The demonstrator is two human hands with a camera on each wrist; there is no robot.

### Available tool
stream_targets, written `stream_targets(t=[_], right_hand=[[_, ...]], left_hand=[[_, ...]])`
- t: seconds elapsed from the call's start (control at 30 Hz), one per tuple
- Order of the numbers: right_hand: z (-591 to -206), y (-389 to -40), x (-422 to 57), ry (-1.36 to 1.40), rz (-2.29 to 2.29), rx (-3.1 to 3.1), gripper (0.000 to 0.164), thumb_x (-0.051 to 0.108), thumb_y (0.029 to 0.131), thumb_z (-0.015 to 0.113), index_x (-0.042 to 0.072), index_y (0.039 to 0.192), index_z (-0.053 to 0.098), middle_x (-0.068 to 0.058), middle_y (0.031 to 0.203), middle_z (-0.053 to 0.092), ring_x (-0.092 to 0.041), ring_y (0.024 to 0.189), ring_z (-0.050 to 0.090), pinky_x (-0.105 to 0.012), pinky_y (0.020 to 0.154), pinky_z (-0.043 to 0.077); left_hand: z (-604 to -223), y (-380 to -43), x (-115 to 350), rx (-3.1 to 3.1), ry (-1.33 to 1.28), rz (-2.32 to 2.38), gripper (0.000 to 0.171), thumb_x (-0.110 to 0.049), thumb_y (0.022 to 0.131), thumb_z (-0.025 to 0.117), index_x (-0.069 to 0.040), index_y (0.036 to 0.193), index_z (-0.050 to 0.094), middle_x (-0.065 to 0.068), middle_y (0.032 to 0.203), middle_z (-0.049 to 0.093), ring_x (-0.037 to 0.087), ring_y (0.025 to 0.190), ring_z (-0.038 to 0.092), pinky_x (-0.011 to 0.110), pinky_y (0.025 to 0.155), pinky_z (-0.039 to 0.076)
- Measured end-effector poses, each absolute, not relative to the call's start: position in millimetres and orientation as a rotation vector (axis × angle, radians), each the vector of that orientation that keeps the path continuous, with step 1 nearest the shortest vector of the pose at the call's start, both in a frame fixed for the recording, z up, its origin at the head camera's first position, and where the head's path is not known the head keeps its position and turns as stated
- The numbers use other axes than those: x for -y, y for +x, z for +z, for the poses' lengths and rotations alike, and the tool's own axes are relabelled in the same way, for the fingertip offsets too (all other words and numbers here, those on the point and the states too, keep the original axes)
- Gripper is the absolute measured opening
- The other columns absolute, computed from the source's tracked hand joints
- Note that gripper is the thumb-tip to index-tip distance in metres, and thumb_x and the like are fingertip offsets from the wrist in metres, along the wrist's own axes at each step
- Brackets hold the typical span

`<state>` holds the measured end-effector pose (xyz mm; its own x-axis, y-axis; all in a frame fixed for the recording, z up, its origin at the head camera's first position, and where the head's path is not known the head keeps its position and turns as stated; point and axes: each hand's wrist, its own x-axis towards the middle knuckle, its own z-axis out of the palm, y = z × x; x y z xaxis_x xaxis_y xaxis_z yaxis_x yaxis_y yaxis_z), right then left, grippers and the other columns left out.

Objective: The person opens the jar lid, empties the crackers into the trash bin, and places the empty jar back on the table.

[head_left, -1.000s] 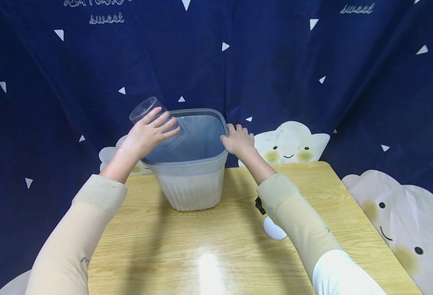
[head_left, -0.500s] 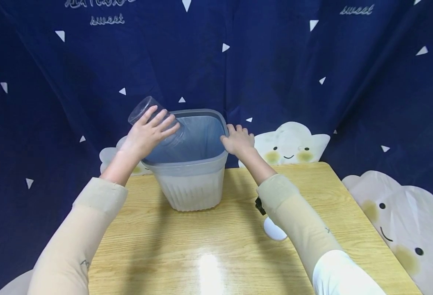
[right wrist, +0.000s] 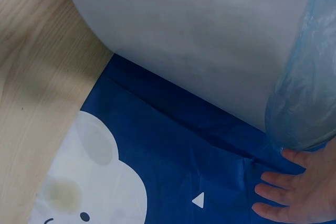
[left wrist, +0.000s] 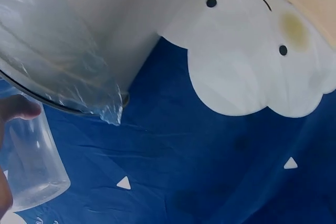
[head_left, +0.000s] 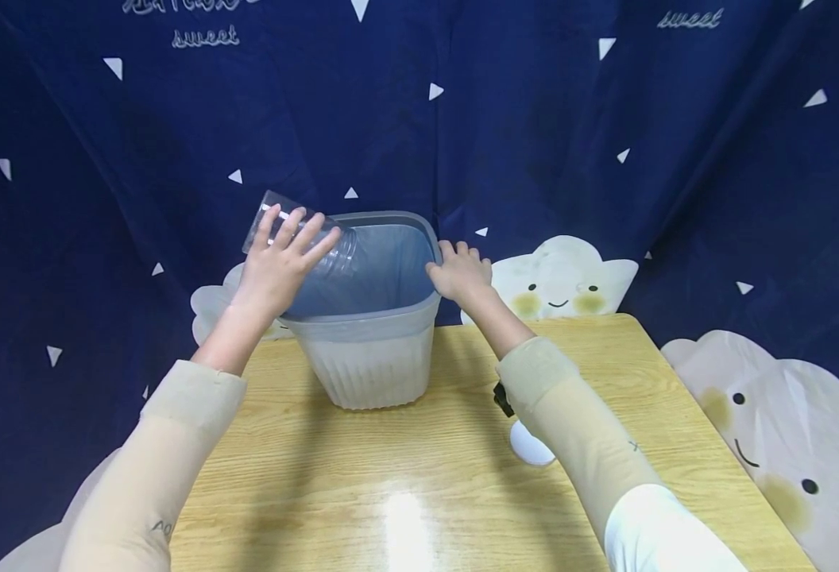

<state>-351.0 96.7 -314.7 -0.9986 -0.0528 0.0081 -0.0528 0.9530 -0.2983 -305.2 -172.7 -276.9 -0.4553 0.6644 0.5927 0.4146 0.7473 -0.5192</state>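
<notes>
My left hand (head_left: 273, 266) grips a clear plastic jar (left wrist: 39, 166), fingers spread over its upper side. The jar lies tilted over the left rim of a pale trash bin (head_left: 369, 369), its ridged neck pointing down into the opening. A thin bluish bin liner (right wrist: 304, 82) lines the bin and folds over its rim. At the opposite rim is my right hand (head_left: 460, 274), its thumb over the edge. In the right wrist view its fingers (right wrist: 278, 195) stretch straight and apart, beside the liner's hem.
The bin stands at the back of a wooden table (head_left: 348, 485). Partly under the right forearm lie a white disc (head_left: 529, 446) and a small black object (head_left: 502, 399). A dark blue curtain (head_left: 534, 143) with white clouds hangs behind and at the sides.
The jar has turned flatter, its base dropping toward the left while the neck stays over the bin. My left hand has rolled with it. My right hand keeps its place.
</notes>
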Motion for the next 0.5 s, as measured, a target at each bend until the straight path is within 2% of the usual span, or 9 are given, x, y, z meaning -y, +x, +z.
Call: stream_targets(t=[0.13,0.5], right_hand=[[-315,-352,-97,0.085,0.474,3.103,0.059,0.044,0.093,0.033,0.016,0.145,0.024,-0.014,0.147,0.024,-0.034,0.132,0.023,-0.054,0.104,0.023],[-315,-351,-97,0.09,0.48,3.097,0.059,0.044,0.093,0.033,0.016,0.144,0.025,-0.014,0.147,0.025,-0.034,0.131,0.024,-0.054,0.104,0.023]], left_hand=[[-281,-302,170,2.078,-0.77,0.303,0.061,0.007,0.071,0.061,-0.018,0.126,0.048,0.011,0.128,0.045,0.032,0.121,0.035,0.05,0.107,0.022],[-294,-295,162,2.013,-0.626,0.165,0.06,0.003,0.072,0.06,-0.019,0.126,0.049,0.01,0.128,0.046,0.031,0.119,0.037,0.05,0.107,0.022]])
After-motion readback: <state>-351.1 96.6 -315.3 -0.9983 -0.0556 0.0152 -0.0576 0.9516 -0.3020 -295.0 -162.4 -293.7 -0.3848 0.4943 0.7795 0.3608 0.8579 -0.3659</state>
